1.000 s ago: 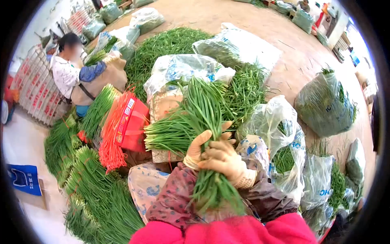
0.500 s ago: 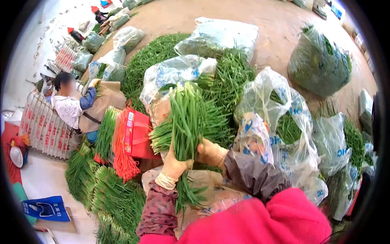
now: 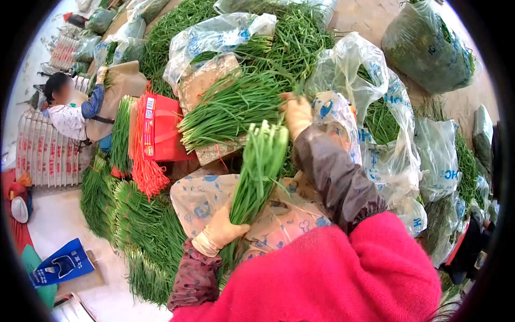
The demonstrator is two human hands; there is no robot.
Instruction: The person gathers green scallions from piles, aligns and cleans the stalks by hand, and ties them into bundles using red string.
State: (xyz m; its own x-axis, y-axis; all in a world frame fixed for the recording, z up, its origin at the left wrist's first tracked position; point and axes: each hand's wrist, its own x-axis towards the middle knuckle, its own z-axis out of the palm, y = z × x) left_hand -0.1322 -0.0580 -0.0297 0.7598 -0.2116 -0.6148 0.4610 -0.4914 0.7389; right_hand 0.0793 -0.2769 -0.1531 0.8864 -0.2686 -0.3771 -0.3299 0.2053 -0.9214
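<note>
My gloved left hand (image 3: 222, 231) is wrapped round the leafy part of a bunch of garlic chives (image 3: 259, 169), low in front of my pink sweater. Its pale cut ends point up and away from me. My gloved right hand (image 3: 298, 115) reaches forward to the leaf tips of a chive pile (image 3: 236, 107). Its fingers are bent together, and a blurred bit of green leaf shows just above them. Under that pile is a worn board (image 3: 206, 78). A patterned plastic sheet (image 3: 201, 198) covers my lap.
Left of the board, red ties (image 3: 147, 174) hang beside a red box (image 3: 169, 129). Tied chive bundles (image 3: 145, 220) are stacked at the lower left. Plastic bags of greens (image 3: 383, 112) crowd the right side. A co-worker (image 3: 72, 110) sits at the far left beside stacked cartons (image 3: 51, 150).
My left hand has drawn the bunch down toward me and tilted it. My right hand has left the bunch and moved up and forward to the pile. The view has tipped downward.
</note>
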